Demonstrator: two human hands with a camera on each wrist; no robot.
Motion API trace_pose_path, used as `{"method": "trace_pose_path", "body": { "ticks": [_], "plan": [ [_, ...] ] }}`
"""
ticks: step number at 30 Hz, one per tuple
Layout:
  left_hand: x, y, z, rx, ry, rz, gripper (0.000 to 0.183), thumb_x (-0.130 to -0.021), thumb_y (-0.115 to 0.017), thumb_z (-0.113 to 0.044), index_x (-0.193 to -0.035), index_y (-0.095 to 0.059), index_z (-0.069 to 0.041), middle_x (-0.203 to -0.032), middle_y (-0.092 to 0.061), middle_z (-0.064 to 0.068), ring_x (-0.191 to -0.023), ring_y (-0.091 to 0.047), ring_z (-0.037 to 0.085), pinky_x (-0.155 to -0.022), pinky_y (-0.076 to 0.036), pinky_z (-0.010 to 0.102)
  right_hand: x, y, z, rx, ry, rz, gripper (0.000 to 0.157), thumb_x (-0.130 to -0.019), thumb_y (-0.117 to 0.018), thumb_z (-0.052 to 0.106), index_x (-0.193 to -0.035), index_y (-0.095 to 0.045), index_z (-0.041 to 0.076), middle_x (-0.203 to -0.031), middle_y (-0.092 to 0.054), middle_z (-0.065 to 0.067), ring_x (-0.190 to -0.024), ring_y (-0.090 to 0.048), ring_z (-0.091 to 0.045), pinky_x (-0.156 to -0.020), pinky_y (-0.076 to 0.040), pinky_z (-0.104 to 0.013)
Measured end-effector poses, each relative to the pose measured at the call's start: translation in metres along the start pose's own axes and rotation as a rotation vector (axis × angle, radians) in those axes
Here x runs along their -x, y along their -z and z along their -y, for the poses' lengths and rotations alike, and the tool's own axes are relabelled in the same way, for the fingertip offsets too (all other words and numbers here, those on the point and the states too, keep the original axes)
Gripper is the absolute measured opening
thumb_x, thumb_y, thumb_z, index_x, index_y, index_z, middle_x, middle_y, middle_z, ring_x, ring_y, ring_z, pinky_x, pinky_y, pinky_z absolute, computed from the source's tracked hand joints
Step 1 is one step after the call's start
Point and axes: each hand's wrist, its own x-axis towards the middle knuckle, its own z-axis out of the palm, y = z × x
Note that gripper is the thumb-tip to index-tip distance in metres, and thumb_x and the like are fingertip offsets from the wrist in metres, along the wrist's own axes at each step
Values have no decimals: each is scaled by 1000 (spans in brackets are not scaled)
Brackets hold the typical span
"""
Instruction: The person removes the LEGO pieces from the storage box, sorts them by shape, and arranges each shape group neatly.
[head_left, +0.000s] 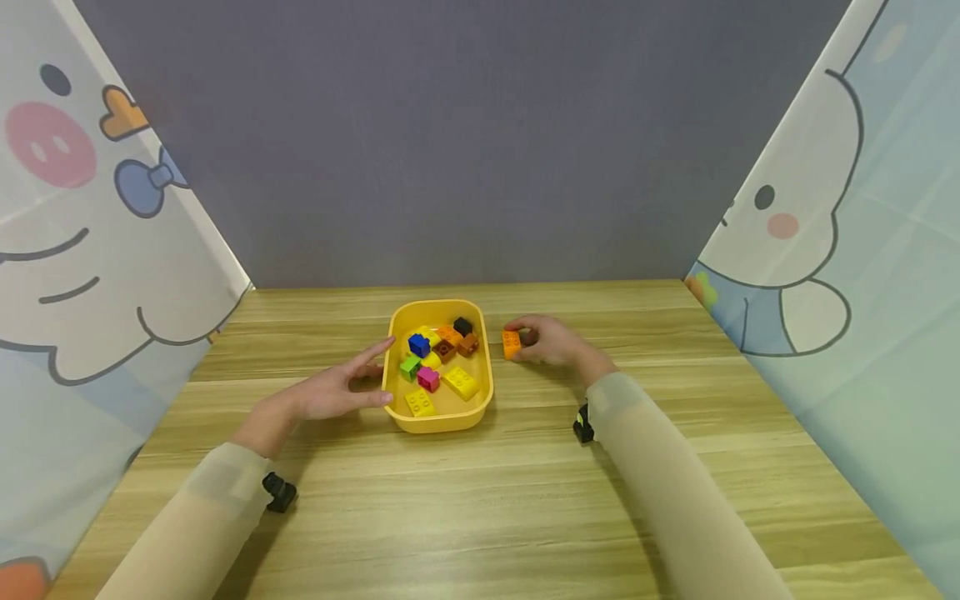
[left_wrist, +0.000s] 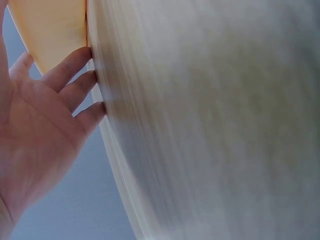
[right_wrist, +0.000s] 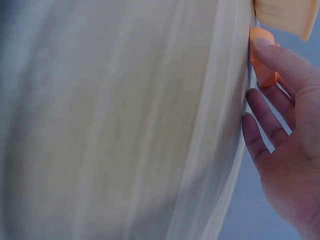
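An orange toy building brick (head_left: 512, 344) with studs on top sits on the table just right of the yellow bin. My right hand (head_left: 553, 340) pinches it between thumb and fingers; in the right wrist view the thumb lies along the orange brick (right_wrist: 264, 60). The yellow bin (head_left: 438, 423) holds several loose bricks in yellow, blue, green, pink, brown, orange and black. At the bin's left side my left hand (head_left: 333, 392) is spread, thumb and index fingertip right at the rim. The left wrist view shows its fingers (left_wrist: 70, 67) extended beside the bin wall.
Wood-grain table (head_left: 420, 517) spreads around the bin. A dark grey panel (head_left: 465, 142) rises behind its far edge. Cartoon-printed curtains (head_left: 82, 275) flank both sides. A small black device (head_left: 279, 492) is strapped at each wrist.
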Motion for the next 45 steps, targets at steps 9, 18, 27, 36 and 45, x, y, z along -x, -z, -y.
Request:
{"method": "trace_pose_path", "body": {
  "ticks": [9, 18, 27, 36, 45],
  "plan": [
    [1, 0, -1, 1, 4, 3, 100, -101, -72, -64, -175, -5, -51, -173, -42, 24, -161, -33, 56, -124, -22, 85, -5, -2, 1, 39, 9, 19, 67, -100, -84, 23, -159, -57, 9, -152, -63, -21, -133, -62, -33, -119, -51, -53],
    [1, 0, -1, 20, 0, 8, 100, -101, -72, -63, -175, -5, -50, -174, -41, 25, -162, -32, 57, -124, -20, 86, -4, -2, 0, 61, 25, 23, 68, -100, -82, 23, -161, -55, 8, -159, -57, -22, -140, -59, -37, -123, -47, -57],
    [2, 0, -1, 14, -5, 7, 100, -101, -71, -64, -175, -5, -50, -173, -41, 25, -162, -31, 57, -124, -21, 86, -4, -1, 0, 43, 12, 30, 70, -101, -82, 23, -163, -53, 10, -163, -54, -20, -141, -58, -38, -123, -47, -57],
    [2, -1, -1, 7, -11, 0, 100, -101, -71, -64, -176, -5, -48, -173, -42, 25, -161, -33, 56, -124, -22, 86, 2, 4, -1, 7, 27, 21, 76, -100, -84, 24, -166, -48, 11, -167, -50, -18, -140, -60, -40, -116, -54, -56],
    [2, -2, -1, -1, 8, 0, 99, -101, -70, -67, -174, -4, -52, -174, -41, 23, -162, -31, 57, -124, -20, 86, 11, 8, 5, 32, 102, -72, 55, -109, -71, 28, -160, -57, 14, -160, -55, -13, -123, -66, -31, -96, -61, -46]
  ]
}}
